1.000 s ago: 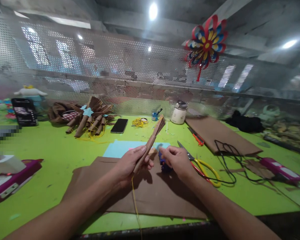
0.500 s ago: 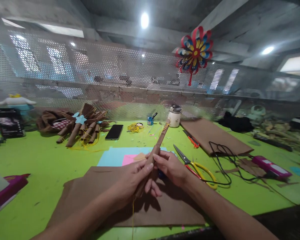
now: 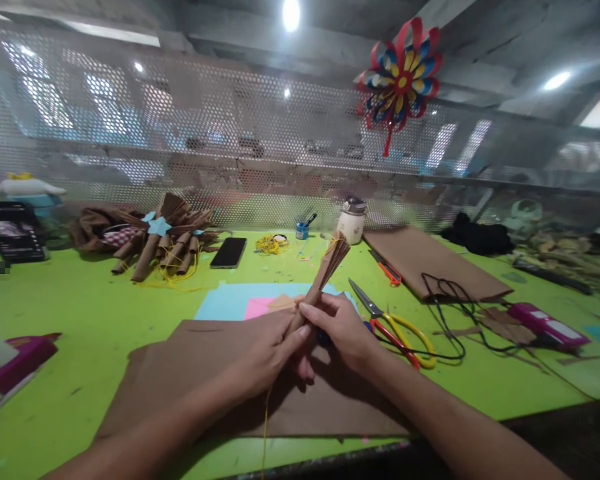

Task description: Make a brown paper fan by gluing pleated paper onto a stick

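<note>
Both my hands hold a small brown rolled-paper broom, tilted with its fanned, pleated end pointing up and away. Yellow string shows at that fanned end, and another yellow string hangs down below my hands. My left hand is closed round the lower roll, thumb along its top. Higher up, my right hand pinches the roll between thumb and fingers. Beneath them lies brown paper over blue and pink sheets. A dark blue object behind my right hand is mostly hidden.
Yellow-and-red-handled scissors lie right of my hands, near a black cord and a cutter. Folded brown paper, a bottle, a phone and several finished paper brooms stand or lie farther back.
The broom has turned in my hands, so its fanned end now shows broad instead of edge-on. My hands stay in nearly the same place; the view has shifted slightly.
</note>
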The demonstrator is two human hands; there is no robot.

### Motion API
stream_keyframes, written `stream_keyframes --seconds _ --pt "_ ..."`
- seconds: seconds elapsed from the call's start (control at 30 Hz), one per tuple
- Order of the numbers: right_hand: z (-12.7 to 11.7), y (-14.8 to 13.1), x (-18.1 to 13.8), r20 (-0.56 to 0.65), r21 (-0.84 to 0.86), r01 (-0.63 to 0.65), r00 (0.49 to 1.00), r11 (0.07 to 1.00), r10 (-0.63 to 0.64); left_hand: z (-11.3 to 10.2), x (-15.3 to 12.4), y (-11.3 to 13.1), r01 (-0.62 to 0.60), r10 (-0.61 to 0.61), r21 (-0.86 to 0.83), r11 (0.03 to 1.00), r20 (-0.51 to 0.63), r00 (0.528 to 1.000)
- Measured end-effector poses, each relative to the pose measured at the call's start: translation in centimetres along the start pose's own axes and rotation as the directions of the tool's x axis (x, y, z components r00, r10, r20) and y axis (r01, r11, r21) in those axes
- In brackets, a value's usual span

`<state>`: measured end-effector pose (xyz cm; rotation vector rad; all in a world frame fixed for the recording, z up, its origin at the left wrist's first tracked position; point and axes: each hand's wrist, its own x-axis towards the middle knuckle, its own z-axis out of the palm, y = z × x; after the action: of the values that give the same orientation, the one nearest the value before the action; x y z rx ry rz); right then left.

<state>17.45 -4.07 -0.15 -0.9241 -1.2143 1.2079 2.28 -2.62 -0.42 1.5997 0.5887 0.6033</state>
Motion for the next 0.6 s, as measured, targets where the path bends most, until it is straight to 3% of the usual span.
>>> stream_keyframes --seconds 0.23,0.43,0.6 --pt "-1.0 0.3 0.3 0.084 0.299 -0.113 0.992 0.948 0.092 0.1 0.0 -0.1 0.108 -0.103 -0.105 0.989 0.048 0.993" --pt "-1.3 0.6 0.6 0.031 0.284 -0.101 0.995 0.954 0.096 -0.1 -0.1 -0.5 0.178 -0.172 -0.297 0.938 0.047 0.984" --pt "-1.3 0.9 0.7 -0.012 0.243 -0.102 0.994 0.965 0.108 0.1 -0.1 0.5 0.157 -0.159 -0.194 0.969 0.002 0.987"
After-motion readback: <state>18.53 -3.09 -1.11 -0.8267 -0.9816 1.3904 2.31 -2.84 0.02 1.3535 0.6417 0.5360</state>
